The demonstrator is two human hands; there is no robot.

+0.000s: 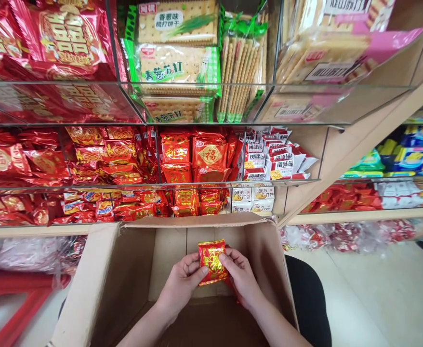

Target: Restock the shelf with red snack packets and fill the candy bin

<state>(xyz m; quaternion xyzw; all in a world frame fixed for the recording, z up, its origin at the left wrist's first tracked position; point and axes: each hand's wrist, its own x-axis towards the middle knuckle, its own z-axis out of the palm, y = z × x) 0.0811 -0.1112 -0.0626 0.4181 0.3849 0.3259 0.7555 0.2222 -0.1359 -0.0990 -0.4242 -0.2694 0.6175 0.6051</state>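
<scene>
Between my two hands is a small red packet [211,262] with gold print, held upright over an open cardboard box [106,274]. My left hand [182,282] pinches its left edge between thumb and fingers. On the other side, my right hand [241,277] grips the right edge, thumb on the front. More red wrapping shows behind and below my right hand; whether it is a second packet I cannot tell. The inside of the box is brown, and its near part lies in shadow.
Shelves with clear dividers rise beyond the box. They hold red packets [211,153], white packets [282,161] and green-edged cracker packs [178,65]. A red stool [19,299] stands at the left. Plastic-bagged goods [345,236] lie under the right shelf, above a pale floor [374,294].
</scene>
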